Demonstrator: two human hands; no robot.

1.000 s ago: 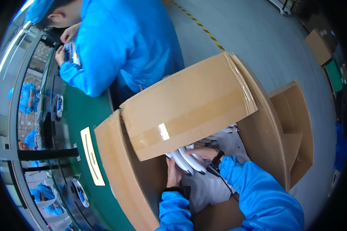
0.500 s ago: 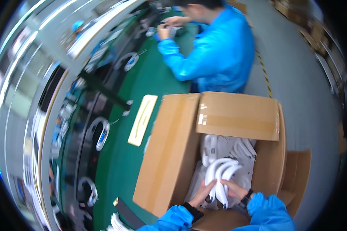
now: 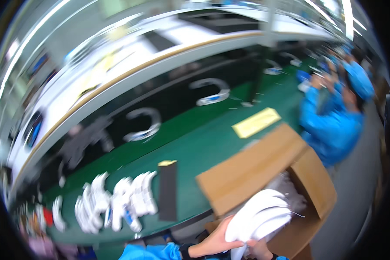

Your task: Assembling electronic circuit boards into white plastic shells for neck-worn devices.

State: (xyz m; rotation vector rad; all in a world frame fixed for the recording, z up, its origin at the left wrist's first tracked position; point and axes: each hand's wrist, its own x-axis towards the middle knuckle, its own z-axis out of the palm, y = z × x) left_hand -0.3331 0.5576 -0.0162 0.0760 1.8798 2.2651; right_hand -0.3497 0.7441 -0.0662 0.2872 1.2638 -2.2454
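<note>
A bunch of several white curved plastic pieces is held between my two hands, beside and partly over the open cardboard box. My left hand closes around their near left side. At the lower end my right hand grips them, partly cut off by the bottom edge. Motion blurs the pieces somewhat. Behind them, clear plastic wrapping shows inside the box. To my left, several similar white curved pieces lie in groups on the green bench.
A dark flat strip lies between the grouped pieces and the box. A yellow sheet rests farther along the bench. White C-shaped parts stand along the back under a long shelf. A co-worker in blue works beyond the box.
My view has swung left toward the bench and the grouped pieces. Both hands have lifted the white curved pieces up from inside the box and still hold them.
</note>
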